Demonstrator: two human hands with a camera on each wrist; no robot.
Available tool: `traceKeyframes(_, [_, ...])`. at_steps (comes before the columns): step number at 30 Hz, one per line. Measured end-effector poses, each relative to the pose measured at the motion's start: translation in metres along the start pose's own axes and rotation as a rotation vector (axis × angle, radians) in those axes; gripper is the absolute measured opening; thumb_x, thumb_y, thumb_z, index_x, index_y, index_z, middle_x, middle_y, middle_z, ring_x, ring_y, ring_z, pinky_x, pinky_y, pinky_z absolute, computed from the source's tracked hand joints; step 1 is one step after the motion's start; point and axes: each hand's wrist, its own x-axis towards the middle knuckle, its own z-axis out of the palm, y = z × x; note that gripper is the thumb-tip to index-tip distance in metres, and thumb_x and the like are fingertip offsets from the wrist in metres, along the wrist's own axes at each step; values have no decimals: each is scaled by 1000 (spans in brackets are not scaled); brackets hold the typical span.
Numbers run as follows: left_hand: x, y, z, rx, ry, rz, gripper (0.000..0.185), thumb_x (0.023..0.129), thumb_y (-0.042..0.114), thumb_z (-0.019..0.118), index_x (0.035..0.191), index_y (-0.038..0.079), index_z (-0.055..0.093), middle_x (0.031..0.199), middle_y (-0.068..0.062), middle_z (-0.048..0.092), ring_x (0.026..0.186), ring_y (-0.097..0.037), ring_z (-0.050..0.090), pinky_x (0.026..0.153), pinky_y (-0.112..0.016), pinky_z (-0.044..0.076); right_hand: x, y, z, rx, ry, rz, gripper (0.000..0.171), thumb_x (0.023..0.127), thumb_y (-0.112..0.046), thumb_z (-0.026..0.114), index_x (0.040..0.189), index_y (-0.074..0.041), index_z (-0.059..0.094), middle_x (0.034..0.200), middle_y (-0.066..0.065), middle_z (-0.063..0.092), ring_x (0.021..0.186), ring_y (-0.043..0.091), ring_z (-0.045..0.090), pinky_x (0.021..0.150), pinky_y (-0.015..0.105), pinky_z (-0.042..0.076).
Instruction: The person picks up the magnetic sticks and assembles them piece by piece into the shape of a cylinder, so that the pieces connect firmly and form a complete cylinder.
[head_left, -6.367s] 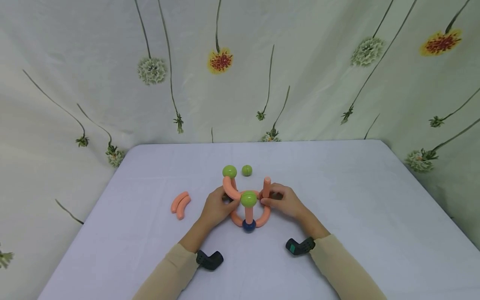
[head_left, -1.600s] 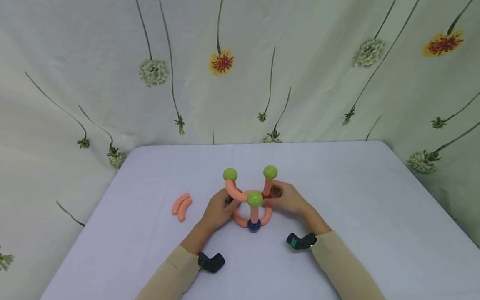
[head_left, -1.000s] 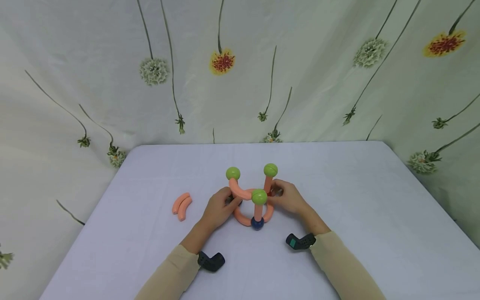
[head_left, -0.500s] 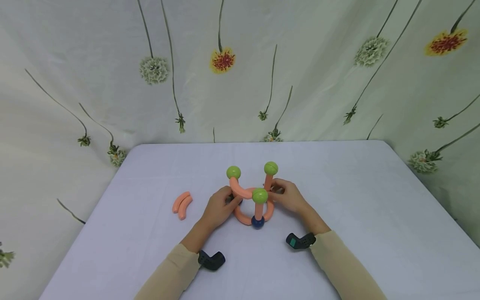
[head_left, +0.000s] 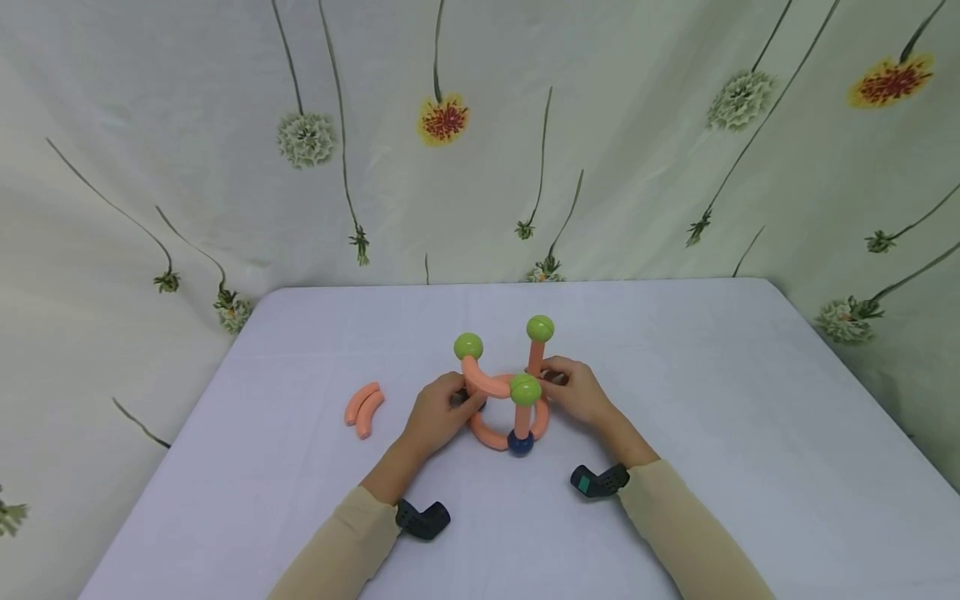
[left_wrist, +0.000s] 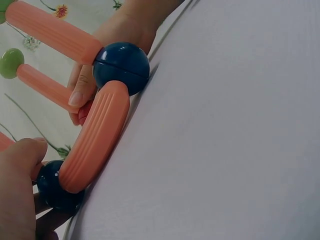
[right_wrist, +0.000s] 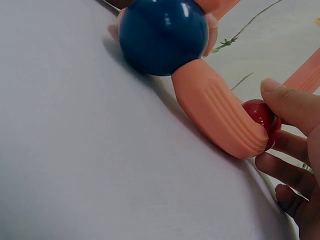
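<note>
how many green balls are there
3: green ball on the left curved piece, green ball atop the right upright stick, green ball on the front stick. Others may be hidden.

No readable text, labels, brands or numbers in any view.

Both forearms extended from near edge of table toward its middle, beige sleeves to wrists, black camera worn under each wrist. Left hand (head_left: 437,411) held knuckles up, fingers curled inward, thumb tip seen in left wrist view. Right hand (head_left: 576,391) held knuckles up, fingers (right_wrist: 287,107) curled in pinch, thumb above. Hands set near each other, not touching.
</note>
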Motion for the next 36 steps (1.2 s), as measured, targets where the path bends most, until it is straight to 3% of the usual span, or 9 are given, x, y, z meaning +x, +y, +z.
traceKeyframes(15, [-1,1,-2,-29,-38,98,20,82,32,78,80,14,71,79,8,60,75,-8,55,66,-27,48,0,7,0,36,15,-1,24,87,-9,68,109,-4,72,105,10,70,97,27,61,79,37,46])
traceKeyframes(21, [-1,1,-2,-49,-78,98,19,80,32,80,82,16,71,80,10,59,77,-7,56,68,-26,48,1,7,0,34,18,1,22,86,-14,72,106,-5,72,96,6,71,87,20,58,74,33,44])
traceKeyframes(27, [-2,3,-3,-87,-143,93,22,78,34,82,86,16,72,84,9,59,77,-8,56,68,-27,49,0,7,0,46,7,-10,24,87,-15,74,107,-2,72,99,8,71,90,21,61,81,36,48])
traceKeyframes(34, [-1,3,-3,-142,-208,97,24,77,34,83,89,17,71,90,7,59,81,-9,60,69,-27,51,-9,-40,-9,51,-16,16,26,87,-7,71,109,6,68,101,18,69,94,30,62,82,37,49])
traceKeyframes(36, [-1,3,-2,-156,-219,99,24,77,33,84,90,17,71,91,6,58,83,-9,61,70,-27,52,-10,-41,-9,51,-17,28,27,88,-8,71,110,6,69,102,18,69,95,30,62,83,37,48])
